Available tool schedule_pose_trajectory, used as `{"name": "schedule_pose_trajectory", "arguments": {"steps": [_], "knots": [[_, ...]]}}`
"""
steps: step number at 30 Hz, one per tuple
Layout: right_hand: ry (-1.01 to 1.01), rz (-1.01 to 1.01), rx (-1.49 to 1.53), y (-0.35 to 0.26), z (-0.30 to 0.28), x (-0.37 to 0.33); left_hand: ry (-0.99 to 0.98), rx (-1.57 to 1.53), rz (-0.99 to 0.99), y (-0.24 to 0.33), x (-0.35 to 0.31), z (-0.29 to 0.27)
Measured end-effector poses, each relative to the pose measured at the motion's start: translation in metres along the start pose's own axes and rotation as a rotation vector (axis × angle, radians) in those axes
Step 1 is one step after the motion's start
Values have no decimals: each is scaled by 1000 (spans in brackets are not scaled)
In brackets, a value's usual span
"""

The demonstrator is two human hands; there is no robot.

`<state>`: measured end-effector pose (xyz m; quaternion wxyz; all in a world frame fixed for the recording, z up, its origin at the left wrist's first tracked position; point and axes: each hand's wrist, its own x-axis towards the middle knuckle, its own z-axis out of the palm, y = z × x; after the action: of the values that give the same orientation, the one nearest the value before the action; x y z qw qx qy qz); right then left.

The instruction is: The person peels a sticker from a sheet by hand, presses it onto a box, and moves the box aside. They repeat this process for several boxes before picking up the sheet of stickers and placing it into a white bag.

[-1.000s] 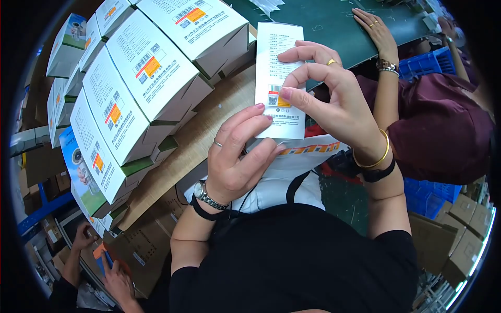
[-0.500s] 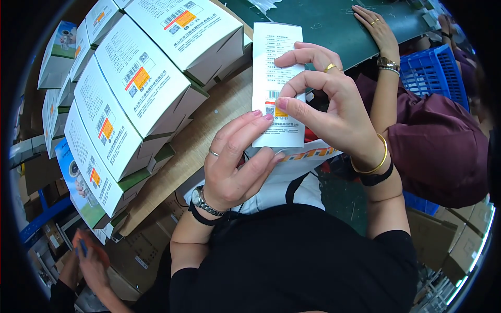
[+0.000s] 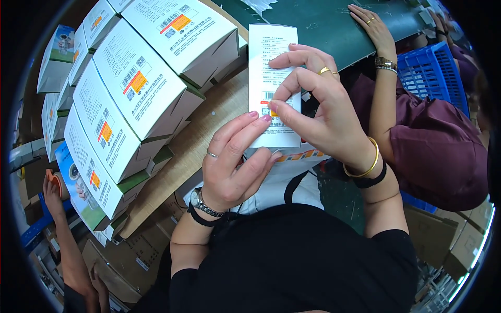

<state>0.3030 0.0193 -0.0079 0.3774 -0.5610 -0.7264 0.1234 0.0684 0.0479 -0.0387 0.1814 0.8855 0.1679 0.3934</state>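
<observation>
A tall white carton with printed text stands in front of me. On its lower front is a small orange sticker, partly covered by fingers. My left hand is closed at the carton's lower left, fingertips on the sticker's left side and the other fingers curled under. My right hand pinches thumb and forefinger at the sticker, its other fingers bent over the carton's face. Below the carton, a sheet with orange stickers shows partly; I cannot tell what holds it.
Stacked white cartons with orange stickers fill the left of the wooden board. A green table lies beyond. At right are a co-worker's hand, a maroon-clad person and a blue crate. Another person's arm reaches in lower left.
My right hand and the carton have shifted slightly left, with the thumb now further onto the sticker. At lower left, the other person's hand has moved up with an orange object.
</observation>
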Motion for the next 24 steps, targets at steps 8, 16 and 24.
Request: {"name": "schedule_pose_trajectory", "arguments": {"steps": [8,16,24], "knots": [[167,61,-95,-2,23,-3,47,-9,-1,1,-7,3],[247,166,311,8,33,-16,79,-212,-158,5,-10,18],[100,502,480,-13,24,-72,-40,-330,-156,11,-13,6]]}}
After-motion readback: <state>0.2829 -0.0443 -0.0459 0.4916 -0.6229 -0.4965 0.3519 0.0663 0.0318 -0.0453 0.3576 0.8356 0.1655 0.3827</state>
